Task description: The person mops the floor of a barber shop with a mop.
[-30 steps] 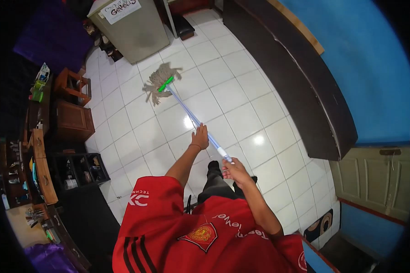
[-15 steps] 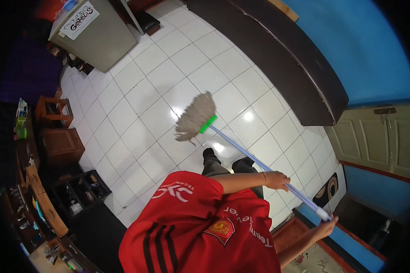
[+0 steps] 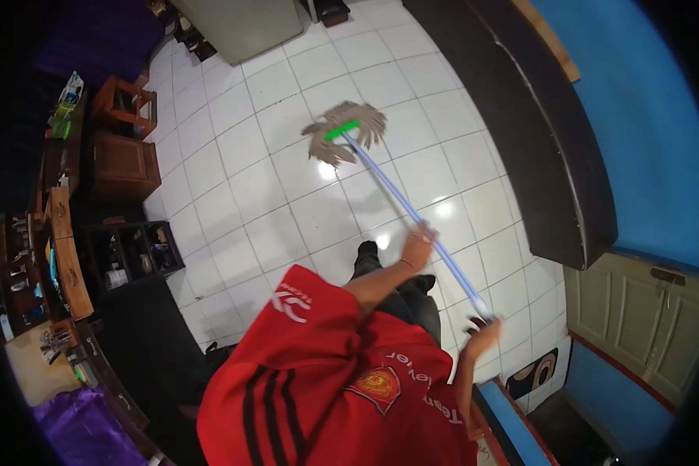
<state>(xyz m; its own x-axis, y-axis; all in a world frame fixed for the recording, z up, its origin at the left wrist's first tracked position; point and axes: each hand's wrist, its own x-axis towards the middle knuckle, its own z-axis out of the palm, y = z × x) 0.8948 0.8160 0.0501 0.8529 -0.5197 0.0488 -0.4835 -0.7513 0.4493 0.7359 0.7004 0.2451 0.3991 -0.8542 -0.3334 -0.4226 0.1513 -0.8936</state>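
A mop with a grey-brown string head (image 3: 342,144) and a green clamp lies spread on the white tiled floor (image 3: 279,210). Its light blue handle (image 3: 388,182) slants down to the right towards me. Around the middle of the handle, my left hand (image 3: 419,245) is closed. My right hand (image 3: 485,335) grips the whitish end of the handle, lower right. My feet, in dark footwear (image 3: 367,248), stand just behind the handle.
A dark brown long bench (image 3: 520,132) runs along the blue wall. At left are a wooden stool (image 3: 124,109), a cabinet (image 3: 124,163) and a black crate (image 3: 144,252). A greyish cabinet (image 3: 248,27) stands at the top, a greenish door (image 3: 629,311) at right.
The mop head has moved forward over the floor, and its strings have fanned out around the clamp. Both hands have shifted with the handle. The view has turned somewhat.
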